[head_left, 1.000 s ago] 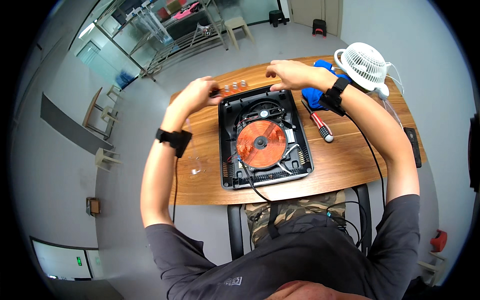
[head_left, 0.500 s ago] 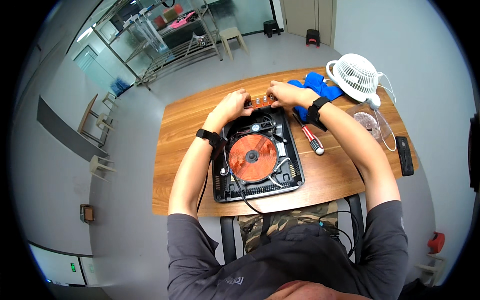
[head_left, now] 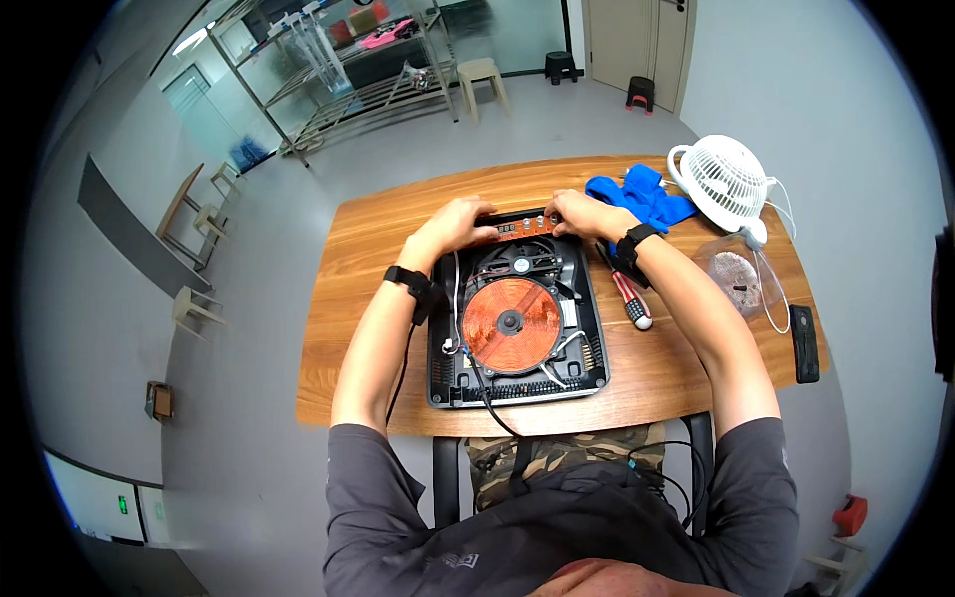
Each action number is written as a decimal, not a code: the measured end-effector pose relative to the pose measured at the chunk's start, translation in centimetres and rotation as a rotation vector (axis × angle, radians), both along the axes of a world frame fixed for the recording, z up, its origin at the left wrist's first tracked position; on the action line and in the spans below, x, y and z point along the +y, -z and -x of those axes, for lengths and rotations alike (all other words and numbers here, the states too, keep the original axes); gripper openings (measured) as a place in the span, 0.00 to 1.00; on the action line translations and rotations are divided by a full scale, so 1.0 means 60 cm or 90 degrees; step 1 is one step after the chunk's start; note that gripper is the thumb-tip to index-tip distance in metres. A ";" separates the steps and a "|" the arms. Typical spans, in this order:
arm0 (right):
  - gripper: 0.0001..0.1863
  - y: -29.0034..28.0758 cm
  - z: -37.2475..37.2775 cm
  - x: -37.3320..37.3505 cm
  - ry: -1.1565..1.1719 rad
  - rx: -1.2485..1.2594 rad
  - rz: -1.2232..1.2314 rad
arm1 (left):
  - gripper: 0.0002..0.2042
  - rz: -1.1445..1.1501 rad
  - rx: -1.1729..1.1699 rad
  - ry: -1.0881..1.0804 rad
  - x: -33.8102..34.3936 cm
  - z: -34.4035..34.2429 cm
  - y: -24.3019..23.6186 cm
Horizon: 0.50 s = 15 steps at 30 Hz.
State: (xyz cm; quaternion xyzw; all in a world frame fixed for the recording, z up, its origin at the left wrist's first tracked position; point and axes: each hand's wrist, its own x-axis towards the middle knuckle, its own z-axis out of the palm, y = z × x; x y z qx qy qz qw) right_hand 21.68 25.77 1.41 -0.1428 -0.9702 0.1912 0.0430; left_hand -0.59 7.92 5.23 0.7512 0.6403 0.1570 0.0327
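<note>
An opened black induction cooker housing lies on the wooden table, with an orange copper coil and a dark fan inside. An orange control board, with several small silver posts, spans the housing's far edge. My left hand grips its left end and my right hand grips its right end, both with curled fingers. A striped-handled screwdriver lies right of the housing, partly hidden by my right wrist. A white wire runs along the housing's left side.
At the right are a blue cloth, a white cage fan, a clear plastic piece with a round disc and a dark oblong object. Behind stand a metal rack and stools.
Both hands have taken hold of the board at its ends and moved it onto the housing's far edge. A second ago it lay beyond the housing and my right hand was raised.
</note>
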 end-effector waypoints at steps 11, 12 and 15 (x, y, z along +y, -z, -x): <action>0.21 0.011 0.013 0.002 -0.029 0.043 -0.012 | 0.21 0.088 -0.062 -0.154 -0.106 0.121 0.028; 0.21 0.009 0.012 0.005 -0.031 0.033 -0.011 | 0.22 0.088 -0.078 -0.160 -0.105 0.115 0.030; 0.20 0.012 0.012 0.005 -0.034 0.036 -0.019 | 0.24 0.113 -0.082 -0.175 -0.100 0.101 0.030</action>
